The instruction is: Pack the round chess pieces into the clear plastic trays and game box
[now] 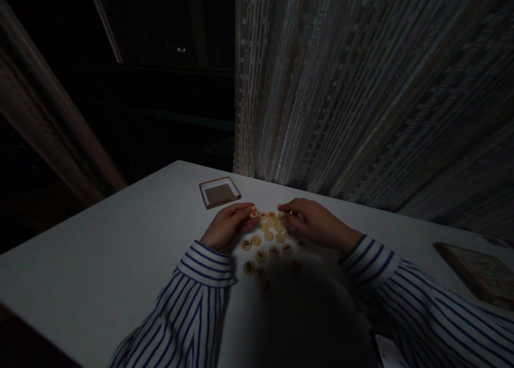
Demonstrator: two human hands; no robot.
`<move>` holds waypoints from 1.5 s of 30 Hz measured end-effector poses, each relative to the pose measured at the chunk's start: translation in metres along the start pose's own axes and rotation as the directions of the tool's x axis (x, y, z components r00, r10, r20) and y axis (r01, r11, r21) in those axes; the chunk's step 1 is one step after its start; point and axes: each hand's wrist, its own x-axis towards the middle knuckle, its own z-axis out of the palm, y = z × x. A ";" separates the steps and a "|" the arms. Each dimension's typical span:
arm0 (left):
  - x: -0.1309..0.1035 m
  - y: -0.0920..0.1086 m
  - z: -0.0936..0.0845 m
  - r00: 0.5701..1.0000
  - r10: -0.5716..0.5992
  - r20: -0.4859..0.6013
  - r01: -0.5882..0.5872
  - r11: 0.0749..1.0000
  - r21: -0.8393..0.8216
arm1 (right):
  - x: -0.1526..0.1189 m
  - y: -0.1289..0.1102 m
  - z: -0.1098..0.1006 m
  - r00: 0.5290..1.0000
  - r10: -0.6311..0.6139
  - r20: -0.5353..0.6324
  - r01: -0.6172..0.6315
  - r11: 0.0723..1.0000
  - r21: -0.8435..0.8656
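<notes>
My left hand [228, 224] pinches a round Chinese chess piece [254, 212] with a red character, its face turned toward me. Across from it, my right hand [315, 220] has its fingers closed on another pale Chinese chess piece [280, 209], whose face I cannot read. Between and below the hands, several more pieces lie on the white table. Some show dark characters, like the piece [261, 255] near my left cuff. Others, such as the blank-looking piece [269, 235], show no character. The nearest ones sink into my shadow.
An open shallow box part [203, 196] with a brown rim lies beyond my left hand on the white table [132, 234]. At the right edge is another flat box [476, 271] with a printed top. A beaded string curtain [321, 89] hangs behind the table. The room is dim.
</notes>
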 end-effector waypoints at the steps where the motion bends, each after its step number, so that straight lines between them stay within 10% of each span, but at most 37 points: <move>1: 0.000 0.000 0.000 1.000 -0.004 0.000 0.004 1.000 0.009 | 0.000 0.002 -0.003 1.000 -0.001 -0.009 0.001 1.000 0.016; 32: -0.004 -0.003 0.006 0.997 -0.044 0.064 0.043 0.999 0.008 | -0.008 -0.001 -0.007 0.997 -0.075 -0.002 0.075 0.997 -0.023; 45: -0.002 -0.008 0.002 0.973 0.195 0.124 -0.215 0.959 0.187 | -0.008 -0.007 -0.003 0.997 -0.077 0.028 0.077 0.997 -0.017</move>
